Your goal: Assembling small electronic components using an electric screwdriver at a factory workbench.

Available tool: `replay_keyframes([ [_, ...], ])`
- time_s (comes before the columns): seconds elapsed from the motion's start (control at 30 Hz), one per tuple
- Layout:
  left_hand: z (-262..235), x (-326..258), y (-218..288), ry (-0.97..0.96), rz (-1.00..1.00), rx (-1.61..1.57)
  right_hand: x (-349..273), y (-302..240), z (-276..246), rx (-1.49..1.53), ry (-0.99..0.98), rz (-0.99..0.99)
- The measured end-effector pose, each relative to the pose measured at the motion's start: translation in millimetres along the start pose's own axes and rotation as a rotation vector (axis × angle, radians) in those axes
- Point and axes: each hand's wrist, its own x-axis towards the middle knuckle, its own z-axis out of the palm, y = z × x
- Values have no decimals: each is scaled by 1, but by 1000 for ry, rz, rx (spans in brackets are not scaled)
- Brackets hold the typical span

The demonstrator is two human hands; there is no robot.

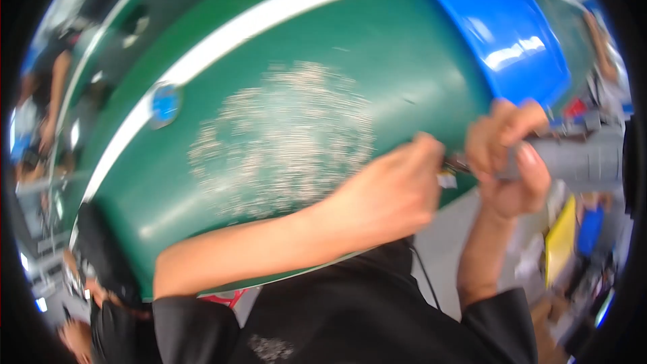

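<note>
My left hand [411, 178] is closed, its forearm crossing in front of the green table, and what its fingers hold is hidden. Close by on the right, my right hand [505, 158] is raised with its fingers curled and thumb up. A slim dark piece [458, 163] shows between the two hands, reaching my right fingers; motion blur hides its kind. Beyond my left forearm, many small pale pieces [290, 135] lie spread over the green tabletop [418, 94].
A glossy blue plastic tray [495, 34] lies at the far right of the table. A small round blue thing [164, 104] sits by the white table edge [222, 34] at left. Other people are around, one in black [111, 263] close on my left. A yellow panel [560, 239] stands at lower right.
</note>
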Motion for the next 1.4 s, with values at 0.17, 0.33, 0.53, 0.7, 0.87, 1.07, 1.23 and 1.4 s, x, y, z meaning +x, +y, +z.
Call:
replay_keyframes([
  [0.17,-18,-24,2,260,-31,97,9,-12,1,192,-143,-108],
  [0.33,-72,-132,-4,268,-579,45,13,-17,3,444,24,-170],
  [0.53,-86,-263,9,330,-1391,770,8,12,3,574,244,-38],
  [0.7,-79,-230,-6,398,-1121,444,2,21,7,537,259,25],
  [0.87,-69,-206,-31,352,-907,413,-4,23,4,540,273,34],
  [1.07,-72,-210,-35,199,-754,488,-9,23,-2,579,327,34],
  [1.23,-66,-208,-38,222,-756,445,-13,19,-1,580,356,49],
  [1.4,-54,-192,-21,434,-879,127,-1,13,24,570,269,68],
])
